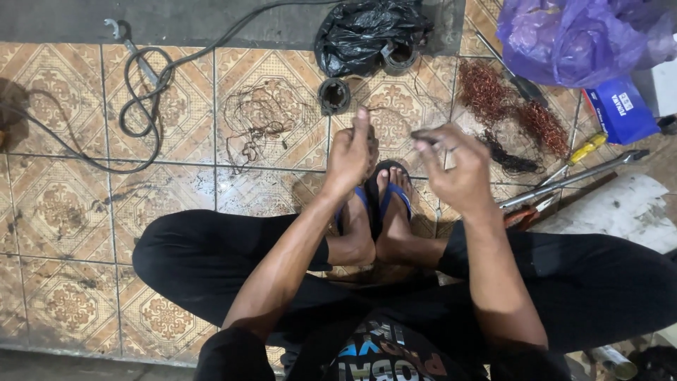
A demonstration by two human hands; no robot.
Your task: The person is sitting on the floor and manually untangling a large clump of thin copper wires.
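I sit on a patterned tile floor (70,204) with my knees apart and my feet in blue flip-flops (395,194). My left hand (350,155) is raised in a loose fist with the thumb up, pinching something thin that I cannot make out. My right hand (455,166) is held beside it, fingers curled around a small dark piece at its fingertips. A fine wire seems to run between the two hands.
A dark ring-shaped part (333,95) lies ahead of my feet, beside a black plastic bag (370,32). Tangled thin wire (257,127), copper wire bundles (515,106), a black cable (141,92), a purple bag (571,35), a blue box (620,109) and hand tools (571,180) lie around.
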